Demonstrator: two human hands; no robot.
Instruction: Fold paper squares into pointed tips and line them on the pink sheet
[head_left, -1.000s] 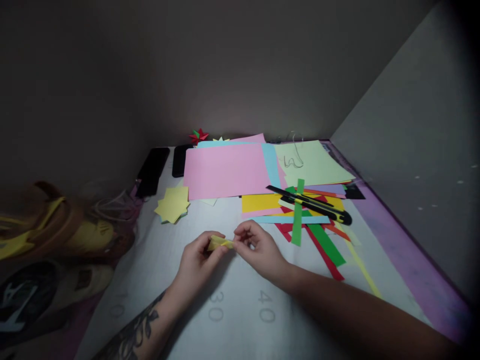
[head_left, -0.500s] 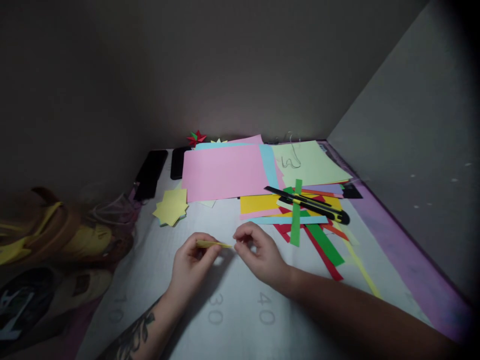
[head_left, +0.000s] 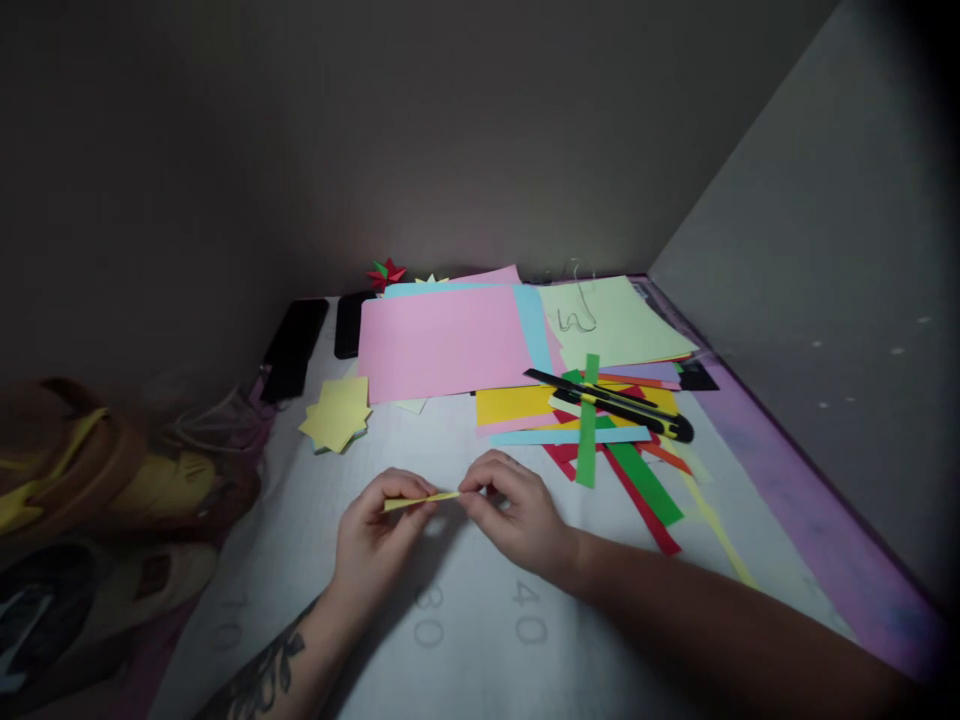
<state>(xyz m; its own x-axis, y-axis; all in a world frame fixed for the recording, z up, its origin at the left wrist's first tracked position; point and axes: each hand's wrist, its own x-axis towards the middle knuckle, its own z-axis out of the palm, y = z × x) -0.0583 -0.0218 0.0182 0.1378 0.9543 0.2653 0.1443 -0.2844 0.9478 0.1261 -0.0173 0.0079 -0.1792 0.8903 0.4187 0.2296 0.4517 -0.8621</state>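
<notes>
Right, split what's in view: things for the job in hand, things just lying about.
Likely the job:
narrow yellow paper piece in the left hand
fanned yellow paper stack

Apparently lying about:
flat black rectangular phones
black-and-yellow utility knife

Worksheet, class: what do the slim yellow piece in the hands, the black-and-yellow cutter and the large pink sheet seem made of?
Slim yellow piece: probably matt paper; its edge looks thin.
Black-and-yellow cutter: handle probably smooth plastic, from its two-tone, moulded look; blade unclear.
Large pink sheet: likely matt paper or thin card, with flat, even colour and straight edges.
</notes>
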